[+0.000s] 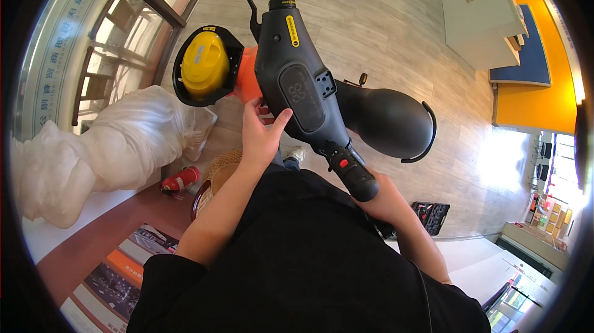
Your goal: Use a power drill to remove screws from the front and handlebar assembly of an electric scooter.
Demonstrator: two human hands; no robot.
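A dark grey scooter handlebar housing [284, 54] with an oval display [301, 99] lies slantwise in front of me. My left hand [263, 129] is at its near left edge, thumb stretched toward the display, fingers apart beside the orange neck [249, 79]; some fingertips are hidden behind the housing. The near black handlebar grip [354, 175], with a red switch, points toward me. My right hand [382, 200] is behind that grip, its fingers hidden. A yellow dome-shaped part [205, 64] in a black surround is on the left; the black saddle [395, 124] is on the right.
White translucent sheeting [133, 138] wraps something bulky at left. Near it are a red fire extinguisher [180, 181] and a woven chair [219, 172]. An open black tool case [431, 216] lies on the floor at right. A pale counter [476, 14] stands at the far right.
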